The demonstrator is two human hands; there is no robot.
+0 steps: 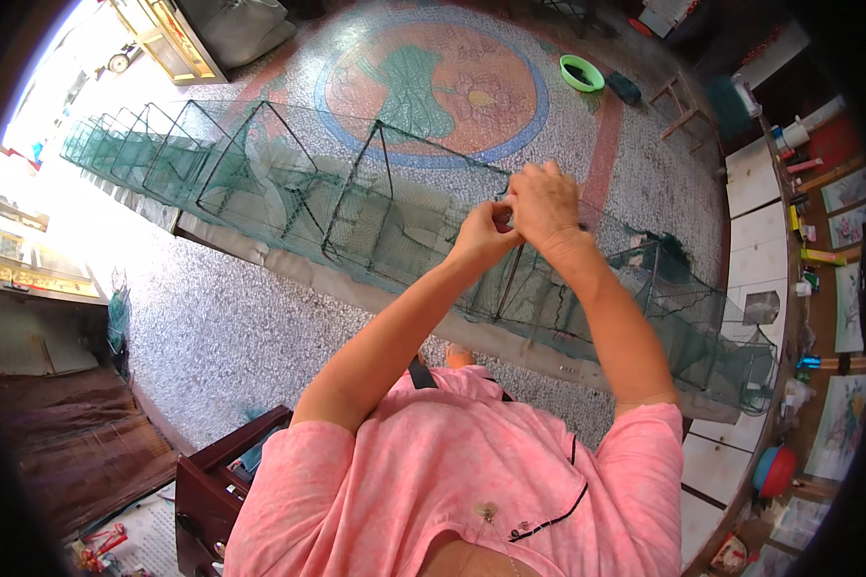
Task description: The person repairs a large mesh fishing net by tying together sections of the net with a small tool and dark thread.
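A long collapsible fishing net trap (289,197) of green mesh stretches across in front of me. Dark square frames hold its mesh up in sections. My left hand (487,234) is closed in a pinch at the top edge of the netting, by the upper corner of one frame. Right beside it, my right hand (546,204) curls over the same corner with its fingertips close to the left ones. Whatever small piece lies between the fingertips is hidden. Darker netting is bunched (666,252) on the trap to the right of my hands.
Beneath the trap runs a long, low grey support (289,269). Beyond it are a light green basin (581,73) and a wooden stool (678,111). White cabinets (752,240) line the right side. A dark red wooden piece of furniture (212,481) stands close at my lower left.
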